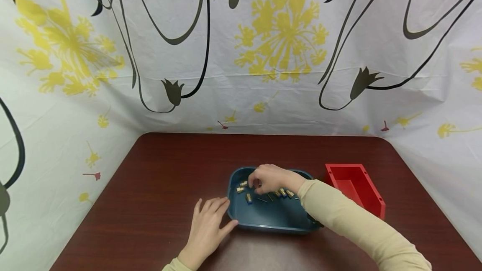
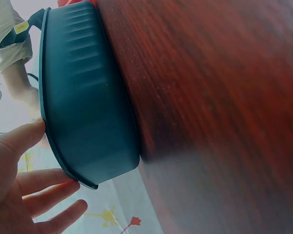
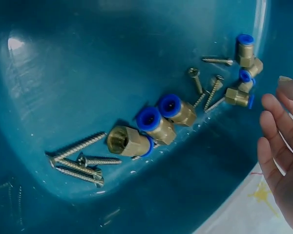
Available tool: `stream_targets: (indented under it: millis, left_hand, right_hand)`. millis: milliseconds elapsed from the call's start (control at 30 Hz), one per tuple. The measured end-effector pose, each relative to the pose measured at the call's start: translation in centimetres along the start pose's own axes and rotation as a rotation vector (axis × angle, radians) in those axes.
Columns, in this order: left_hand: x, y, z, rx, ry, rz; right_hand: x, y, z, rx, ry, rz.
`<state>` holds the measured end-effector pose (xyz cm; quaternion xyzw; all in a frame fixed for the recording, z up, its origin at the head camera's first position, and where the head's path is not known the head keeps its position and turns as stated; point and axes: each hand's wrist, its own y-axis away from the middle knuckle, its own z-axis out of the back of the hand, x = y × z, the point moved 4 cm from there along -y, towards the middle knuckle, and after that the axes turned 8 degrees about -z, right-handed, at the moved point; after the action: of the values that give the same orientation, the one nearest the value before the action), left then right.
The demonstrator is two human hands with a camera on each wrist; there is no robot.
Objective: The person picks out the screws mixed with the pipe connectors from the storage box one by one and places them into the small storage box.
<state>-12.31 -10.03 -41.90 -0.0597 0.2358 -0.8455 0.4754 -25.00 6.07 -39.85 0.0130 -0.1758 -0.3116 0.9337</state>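
The left hand has its fingers loosely spread, thumb and fingertips touching the rim of the blue tray on the side nearest it. Well apart from it, the right hand hangs over the tray's far part, its fingers slightly bent; they look to hold nothing, though the tips are partly hidden from the head view. Just beside those right fingertips lies a cluster of three brass-and-blue fittings; three more lie in a row farther from the fingertips, below the right wrist. Silvery screws lie among and beyond the fittings, all on the tray floor. Past the right sleeve, to the right of both hands, stands a red bin. The brown counter spreads beneath both hands, and a flower-print cloth hangs beyond them.
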Motion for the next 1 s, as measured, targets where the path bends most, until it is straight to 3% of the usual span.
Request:
stream_targets:
  millis: [633,1000]
  left_hand:
    - [-0.1,0.0,0.0,0.012,-0.019,0.002]
    - [-0.1,0.0,0.0,0.021,0.010,0.011]
  right_hand:
    - [-0.6,-0.4,-1.2,0.118,0.033,-0.157]
    - [-0.6,-0.7,-1.9,0.170,0.048,-0.195]
